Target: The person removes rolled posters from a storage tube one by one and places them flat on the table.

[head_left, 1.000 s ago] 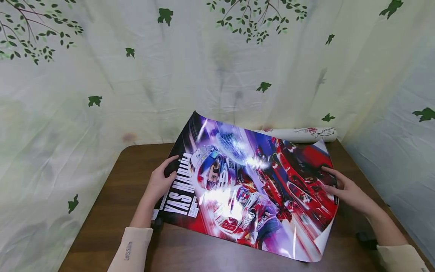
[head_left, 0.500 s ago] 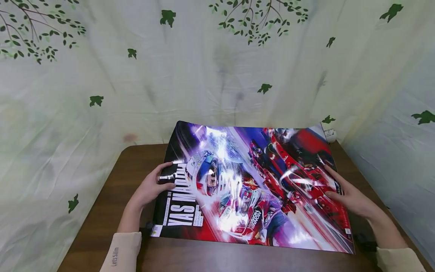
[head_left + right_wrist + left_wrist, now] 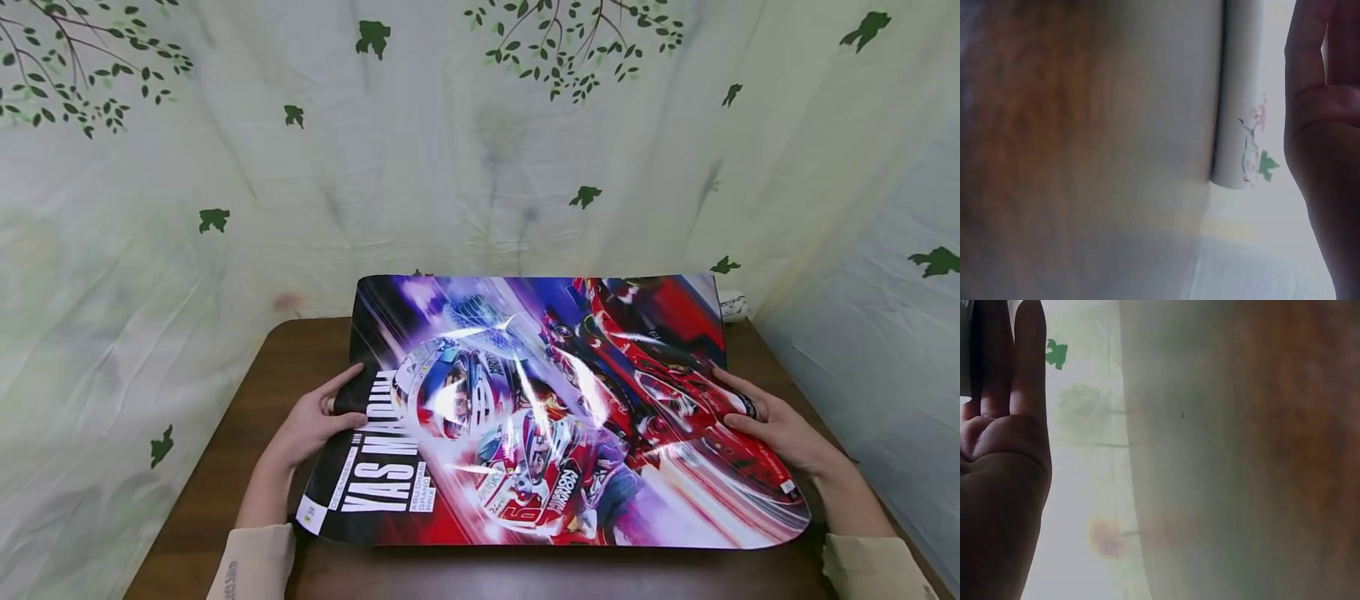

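A glossy racing poster with a helmeted driver, red cars and white "YAS MARINA" lettering lies spread across the brown table. Its far edge curls up off the table. My left hand holds the poster's dark left edge, thumb on top. My right hand holds the right edge, with a finger and the thumb lying on the print. In the left wrist view only the palm and straight fingers show. The right wrist view shows my right hand beside a pale sheet.
A rolled white paper tube with a floral print lies at the table's far right, mostly behind the poster. A pale curtain with green leaves hangs close around the table on the left, back and right.
The poster has been turned square to me and opened out flatter and wider. Both hands have moved apart and nearer to me with its side edges. The tube is now mostly covered.
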`<action>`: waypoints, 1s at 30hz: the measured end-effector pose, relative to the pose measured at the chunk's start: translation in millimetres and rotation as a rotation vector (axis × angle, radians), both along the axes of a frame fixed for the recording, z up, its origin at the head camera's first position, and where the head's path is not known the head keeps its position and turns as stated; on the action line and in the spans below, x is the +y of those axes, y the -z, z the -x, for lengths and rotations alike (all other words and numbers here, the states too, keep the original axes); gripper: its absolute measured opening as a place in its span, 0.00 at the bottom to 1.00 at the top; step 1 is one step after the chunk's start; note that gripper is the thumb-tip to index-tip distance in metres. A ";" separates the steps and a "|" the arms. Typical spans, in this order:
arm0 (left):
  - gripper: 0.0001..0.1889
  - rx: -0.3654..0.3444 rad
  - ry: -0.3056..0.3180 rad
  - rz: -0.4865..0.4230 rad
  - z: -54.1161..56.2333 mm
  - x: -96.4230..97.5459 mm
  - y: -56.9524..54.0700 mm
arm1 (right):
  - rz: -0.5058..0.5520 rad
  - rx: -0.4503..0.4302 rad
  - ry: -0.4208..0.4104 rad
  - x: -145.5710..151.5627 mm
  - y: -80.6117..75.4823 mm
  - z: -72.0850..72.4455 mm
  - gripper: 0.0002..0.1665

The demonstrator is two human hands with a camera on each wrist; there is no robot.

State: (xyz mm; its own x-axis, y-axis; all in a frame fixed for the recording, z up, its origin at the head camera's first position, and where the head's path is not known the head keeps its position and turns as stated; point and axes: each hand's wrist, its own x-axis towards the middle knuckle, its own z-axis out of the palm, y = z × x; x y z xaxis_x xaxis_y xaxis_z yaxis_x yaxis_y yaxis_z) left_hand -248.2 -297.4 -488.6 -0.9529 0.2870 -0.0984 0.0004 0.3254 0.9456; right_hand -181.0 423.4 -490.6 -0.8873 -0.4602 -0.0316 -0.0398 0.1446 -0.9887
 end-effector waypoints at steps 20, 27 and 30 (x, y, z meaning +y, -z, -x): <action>0.45 -0.120 0.338 0.055 -0.3 13.2 11.5 | -0.363 -0.116 0.103 -10.6 8.4 13.7 0.47; 0.45 -0.146 0.293 -0.036 -4.5 3.9 13.2 | -0.393 0.041 0.127 -3.8 10.8 8.9 0.46; 0.42 -0.142 0.280 -0.090 -5.7 -0.6 12.2 | -0.291 0.029 0.136 0.3 10.2 6.2 0.41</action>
